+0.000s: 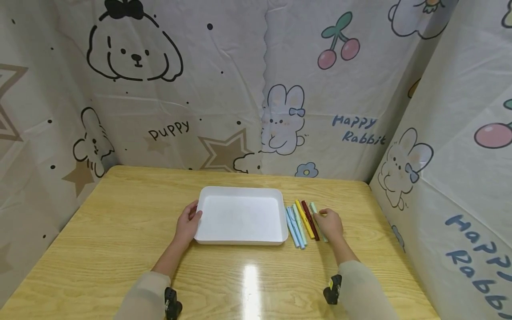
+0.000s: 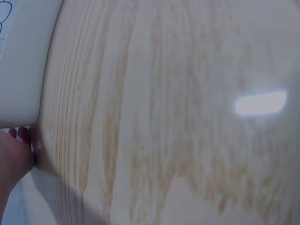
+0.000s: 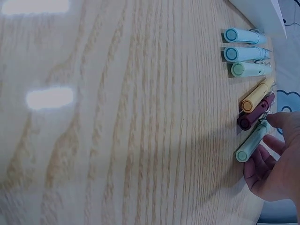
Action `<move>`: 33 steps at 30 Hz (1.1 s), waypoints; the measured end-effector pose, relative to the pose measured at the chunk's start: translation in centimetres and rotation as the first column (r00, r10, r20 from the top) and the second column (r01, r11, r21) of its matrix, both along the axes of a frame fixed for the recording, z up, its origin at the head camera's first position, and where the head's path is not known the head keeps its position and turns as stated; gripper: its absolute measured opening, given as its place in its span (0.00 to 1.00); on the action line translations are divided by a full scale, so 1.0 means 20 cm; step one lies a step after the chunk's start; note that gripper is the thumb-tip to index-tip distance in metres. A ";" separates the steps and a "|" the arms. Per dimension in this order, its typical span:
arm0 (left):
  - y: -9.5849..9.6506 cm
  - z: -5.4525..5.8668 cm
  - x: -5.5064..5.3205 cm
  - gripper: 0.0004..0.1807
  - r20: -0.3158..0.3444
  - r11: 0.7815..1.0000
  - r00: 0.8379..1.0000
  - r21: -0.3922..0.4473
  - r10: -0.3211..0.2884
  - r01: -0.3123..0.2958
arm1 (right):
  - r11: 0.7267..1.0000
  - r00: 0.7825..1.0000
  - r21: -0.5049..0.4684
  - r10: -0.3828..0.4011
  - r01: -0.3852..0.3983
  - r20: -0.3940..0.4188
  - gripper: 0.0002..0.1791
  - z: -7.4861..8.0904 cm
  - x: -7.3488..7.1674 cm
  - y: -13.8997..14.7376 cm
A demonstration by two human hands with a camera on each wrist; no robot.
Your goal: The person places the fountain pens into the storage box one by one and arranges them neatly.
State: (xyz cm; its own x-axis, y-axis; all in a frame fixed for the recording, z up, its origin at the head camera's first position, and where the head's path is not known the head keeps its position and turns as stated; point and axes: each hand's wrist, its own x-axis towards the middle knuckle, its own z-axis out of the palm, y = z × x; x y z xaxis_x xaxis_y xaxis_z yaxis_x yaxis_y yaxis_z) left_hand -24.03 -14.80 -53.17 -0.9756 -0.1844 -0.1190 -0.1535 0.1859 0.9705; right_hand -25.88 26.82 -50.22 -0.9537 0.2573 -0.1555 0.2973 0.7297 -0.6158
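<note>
A shallow white tray (image 1: pixel 244 218) lies on the table in the head view. At its left side my left hand (image 1: pixel 186 227) grips the wall, thumb over the rim and the other fingers outside. Right of the tray, several slim pens with clips lie side by side. My right hand (image 1: pixel 330 225) is at the rightmost one, a light green pen (image 3: pixel 253 142), with thumb and fingers on either side of it. Beside that pen lie a dark red pen (image 1: pixel 310 220) and a yellow pen (image 1: pixel 305 219). Two light blue pens (image 3: pixel 243 35) and another light green pen (image 3: pixel 251 69) are nearer the tray.
The wood-grain table (image 1: pixel 132 209) ends at a patterned cloth (image 1: pixel 224 89) hanging behind and along both sides. A bright light reflection lies on the tabletop in front of the tray. Each sleeve carries a small black camera (image 1: pixel 333 290) at the wrist.
</note>
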 end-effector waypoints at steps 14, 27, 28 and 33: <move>0.00 0.00 0.02 0.24 -0.008 1.000 1.000 -0.005 -0.004 0.004 | 0.997 1.000 0.080 -0.012 0.011 0.020 0.22 0.00 0.02 -0.01; 0.01 0.02 0.02 0.24 -0.008 1.000 1.000 -0.001 0.001 -0.001 | 0.992 0.999 0.126 -0.031 0.025 0.041 0.19 0.04 0.02 0.00; 0.01 0.02 0.02 0.24 -0.007 1.000 1.000 -0.002 0.001 -0.001 | 0.991 0.999 0.128 -0.028 0.023 0.039 0.20 0.04 0.02 0.00; 0.00 0.03 0.02 0.24 -0.007 1.000 1.000 0.001 0.001 -0.001 | 0.990 1.000 0.144 -0.014 0.011 0.025 0.21 0.07 0.01 0.02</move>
State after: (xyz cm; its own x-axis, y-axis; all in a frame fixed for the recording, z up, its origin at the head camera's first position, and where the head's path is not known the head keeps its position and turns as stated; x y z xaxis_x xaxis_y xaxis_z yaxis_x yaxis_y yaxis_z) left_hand -23.57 -14.71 -52.62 -0.9763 -0.1854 -0.1121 -0.1466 0.1844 0.9719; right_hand -25.62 27.14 -48.89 -0.9465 0.2905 -0.1403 0.3211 0.8061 -0.4970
